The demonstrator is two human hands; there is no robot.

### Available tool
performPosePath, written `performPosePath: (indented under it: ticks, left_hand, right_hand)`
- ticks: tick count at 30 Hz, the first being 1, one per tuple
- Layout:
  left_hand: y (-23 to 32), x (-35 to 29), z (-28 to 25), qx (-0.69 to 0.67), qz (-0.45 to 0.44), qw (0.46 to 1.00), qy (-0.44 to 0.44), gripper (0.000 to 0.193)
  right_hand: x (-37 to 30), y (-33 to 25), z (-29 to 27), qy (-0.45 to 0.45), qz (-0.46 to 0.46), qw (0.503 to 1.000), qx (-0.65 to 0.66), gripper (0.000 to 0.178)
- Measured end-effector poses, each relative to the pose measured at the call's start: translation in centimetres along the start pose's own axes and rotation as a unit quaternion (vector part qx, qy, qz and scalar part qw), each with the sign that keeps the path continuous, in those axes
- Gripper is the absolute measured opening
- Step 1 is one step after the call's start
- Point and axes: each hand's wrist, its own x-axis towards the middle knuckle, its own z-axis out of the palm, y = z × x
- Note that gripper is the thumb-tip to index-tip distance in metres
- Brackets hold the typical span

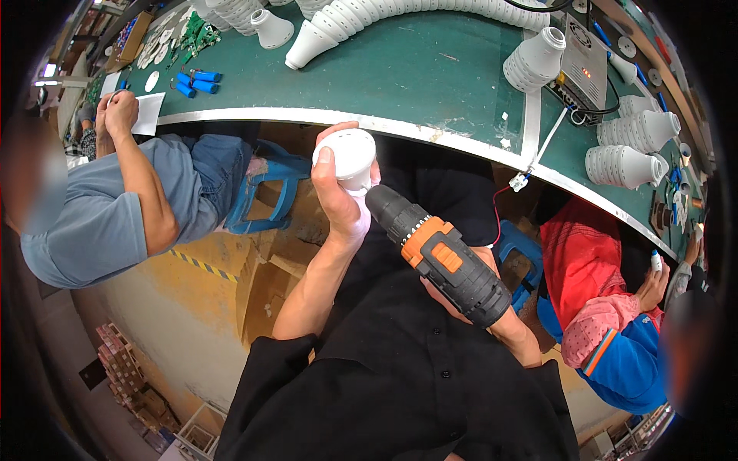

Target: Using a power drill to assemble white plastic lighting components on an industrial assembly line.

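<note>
My left hand (339, 206) is wrapped round a white plastic lamp housing (347, 156), its wide round face tilted up near the table's front edge. My right hand (443, 298) grips a black and orange cordless drill (450, 261), whose body hides most of the fingers and the handle. The drill's chuck points up and left at the housing's narrow lower end. Whether the tip touches it, I cannot tell.
Across the green table (430, 84) lie a long row of nested white housings (400, 9), blue cylindrical cells (198, 82) and a metal power supply (586, 61). A person sits on each side: one in a blue-grey shirt (173, 184), one in red and blue (592, 292).
</note>
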Motion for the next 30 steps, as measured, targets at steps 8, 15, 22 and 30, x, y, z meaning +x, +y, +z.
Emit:
performPosePath:
  ticks: [8,15,22,30]
  left_hand:
    - [0.3,-0.3,0.2,0.005,0.002,1.000,0.009,0.054]
    - [0.4,-0.6,-0.1,0.009,0.000,1.000,0.027,0.054]
    - [0.5,-0.9,0.4,-0.012,-0.014,0.999,0.038,0.054]
    - [0.4,-1.0,-0.3,0.000,-0.007,1.000,0.024,0.056]
  right_hand:
    - [0.5,-1.1,-0.1,0.005,0.019,1.000,-0.006,0.022]
    - [0.7,-1.0,0.0,-0.015,0.038,0.999,0.012,0.021]
    - [-0.6,0.2,0.3,-0.030,-0.011,0.997,-0.074,0.036]
    - [0.3,-0.4,0.5,-0.010,-0.014,0.999,-0.043,0.029]
